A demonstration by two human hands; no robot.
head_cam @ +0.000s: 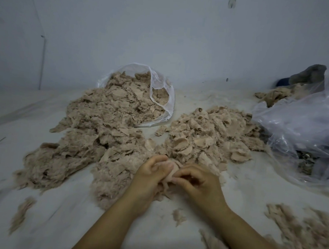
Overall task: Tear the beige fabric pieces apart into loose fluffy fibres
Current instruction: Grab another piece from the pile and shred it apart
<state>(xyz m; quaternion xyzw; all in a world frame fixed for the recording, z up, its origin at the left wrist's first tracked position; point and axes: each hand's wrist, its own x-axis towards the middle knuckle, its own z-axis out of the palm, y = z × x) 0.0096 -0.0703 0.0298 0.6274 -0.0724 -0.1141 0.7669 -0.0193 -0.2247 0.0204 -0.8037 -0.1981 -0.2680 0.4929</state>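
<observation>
My left hand (149, 176) and my right hand (197, 180) meet at the middle of the view, both pinching one small beige fabric piece (170, 168) held between them. Frayed strands hang below it. Just behind my hands lies a heap of beige fabric pieces (210, 134). A larger pile of torn beige fabric and fluff (94, 132) spreads to the left, spilling from a clear plastic bag (162, 90). Loose fluffy fibres (306, 232) lie at the lower right.
A large crumpled clear plastic bag (300, 131) sits at the right with dark cloth (307, 74) behind it. Small fibre tufts (22, 212) dot the pale floor (59, 223). A plain wall (164, 38) stands behind the piles.
</observation>
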